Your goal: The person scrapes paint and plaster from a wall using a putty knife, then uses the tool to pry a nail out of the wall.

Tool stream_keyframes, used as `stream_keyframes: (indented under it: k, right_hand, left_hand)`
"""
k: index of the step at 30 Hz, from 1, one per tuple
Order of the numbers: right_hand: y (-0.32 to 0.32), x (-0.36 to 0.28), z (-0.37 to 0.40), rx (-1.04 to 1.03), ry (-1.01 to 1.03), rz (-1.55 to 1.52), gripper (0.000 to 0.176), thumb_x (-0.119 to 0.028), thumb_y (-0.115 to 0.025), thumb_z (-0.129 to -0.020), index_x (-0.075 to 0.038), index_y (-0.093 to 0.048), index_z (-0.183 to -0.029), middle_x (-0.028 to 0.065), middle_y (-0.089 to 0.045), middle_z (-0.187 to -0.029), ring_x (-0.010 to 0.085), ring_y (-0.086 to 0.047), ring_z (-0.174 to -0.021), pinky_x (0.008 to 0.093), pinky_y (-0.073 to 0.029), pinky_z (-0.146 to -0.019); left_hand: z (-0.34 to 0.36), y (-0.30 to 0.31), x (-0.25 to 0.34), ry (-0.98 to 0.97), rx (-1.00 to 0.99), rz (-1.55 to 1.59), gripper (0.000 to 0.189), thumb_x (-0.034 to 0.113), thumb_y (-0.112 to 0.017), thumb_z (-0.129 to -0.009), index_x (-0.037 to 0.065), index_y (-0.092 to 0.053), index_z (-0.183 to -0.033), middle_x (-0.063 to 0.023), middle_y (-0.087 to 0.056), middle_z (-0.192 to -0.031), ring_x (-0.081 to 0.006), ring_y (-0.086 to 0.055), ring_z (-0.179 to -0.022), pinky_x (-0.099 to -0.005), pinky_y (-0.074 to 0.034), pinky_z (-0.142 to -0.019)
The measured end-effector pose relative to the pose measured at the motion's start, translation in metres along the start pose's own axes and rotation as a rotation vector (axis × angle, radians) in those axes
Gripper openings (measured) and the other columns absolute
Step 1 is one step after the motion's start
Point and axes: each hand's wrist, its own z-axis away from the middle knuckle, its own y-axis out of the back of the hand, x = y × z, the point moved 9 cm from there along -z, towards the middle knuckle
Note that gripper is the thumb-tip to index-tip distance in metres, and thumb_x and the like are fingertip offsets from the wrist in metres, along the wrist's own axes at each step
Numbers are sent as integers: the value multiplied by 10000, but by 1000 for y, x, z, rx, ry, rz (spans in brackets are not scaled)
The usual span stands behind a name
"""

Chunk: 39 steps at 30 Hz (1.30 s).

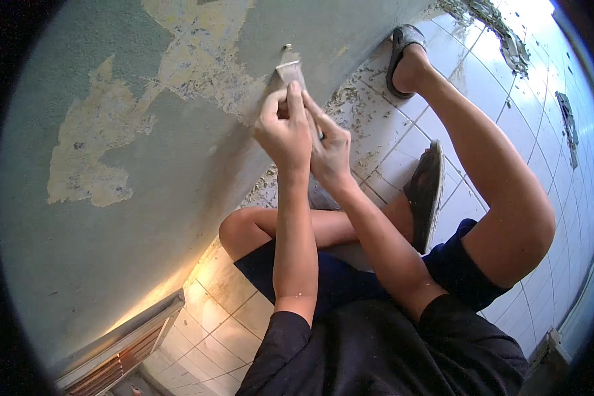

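A paint scraper [290, 70] has its flat blade against the grey-green wall [171, 231], at the edge of a bare patch beginning above it. My left hand [285, 132] is closed near the blade, with a finger pressed along it. Beside it, my right hand [331, 155] is wrapped round the handle, which is mostly hidden by the fingers. Just past the blade edge, a small loose flake [287, 47] shows on the wall. Larger pale patches [208, 63] of stripped wall spread to the left, with ragged paint edges.
Paint chips [353, 105] litter the white tiled floor [468, 204] along the wall's foot. Longer peeled strips [513, 49] lie farther off. My sandalled feet [426, 195] rest on the tiles. A slatted framed object [122, 346] stands by the wall at lower left.
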Motion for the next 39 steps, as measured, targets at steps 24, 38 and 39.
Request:
stream_keyframes:
  k: [24,38,39]
  right_hand:
    - [1,-8,-21,32,94,30,394,-101,-642,-1021,-68,-634,-1414,191,-748,-1205,56,-638,-1001,264,-553,-831]
    - [-3,16,23,-1,-67,39,361,-140,-657,-1017,-64,-664,-1370,258,-741,-1047,30,-630,-909,285,-561,-750]
    - [-6,18,27,-17,-71,62,362,-146,-663,-1014,-68,-667,-1368,268,-734,-1019,15,-610,-879,283,-556,-726]
  left_hand:
    - [-20,-13,12,-40,-38,24,316,248,-728,-980,-35,-759,-842,-51,-691,-651,-107,-613,-576,-287,-484,-552]
    - [19,15,-20,129,4,-49,287,226,-738,-975,-18,-743,-823,-66,-719,-681,-119,-653,-591,-291,-515,-565]
    - [20,19,-21,129,5,-48,287,226,-738,-975,-18,-743,-823,-66,-719,-681,-119,-653,-591,-291,-515,-565]
